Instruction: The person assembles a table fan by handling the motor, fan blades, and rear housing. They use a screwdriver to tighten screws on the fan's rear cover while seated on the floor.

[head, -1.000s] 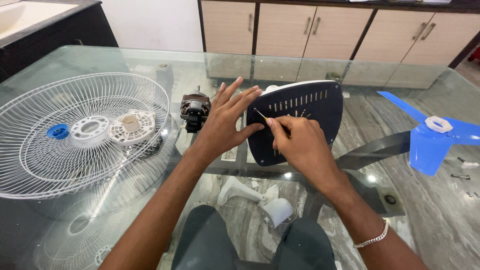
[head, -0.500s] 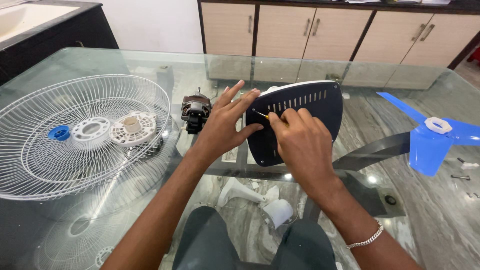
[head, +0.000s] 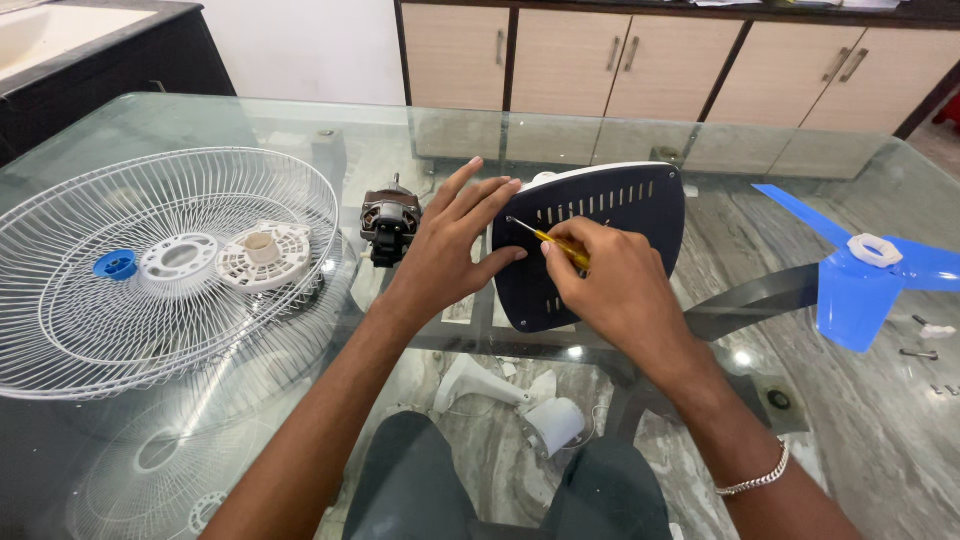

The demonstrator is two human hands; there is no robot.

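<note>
A dark blue slotted fan motor cover point(head: 620, 215) with a white edge lies on the glass table point(head: 300, 130). My left hand point(head: 452, 245) rests flat on its left edge, fingers spread, holding it steady. My right hand point(head: 612, 285) grips a small yellow-handled screwdriver point(head: 548, 240), its metal tip touching the cover near the upper left corner. A brown fan motor point(head: 388, 222) sits just left of my left hand.
A white wire fan grille point(head: 90, 330) lies at the left, holding a blue cap point(head: 115, 264) and two white round plastic parts point(head: 265, 252). A blue fan blade point(head: 862, 280) with a white nut lies at the right, small screws beside it. Wooden cabinets stand behind.
My right hand has rolled back to the right, so the yellow screwdriver handle now shows. The tip stays at the same corner of the cover. My left hand has not moved.
</note>
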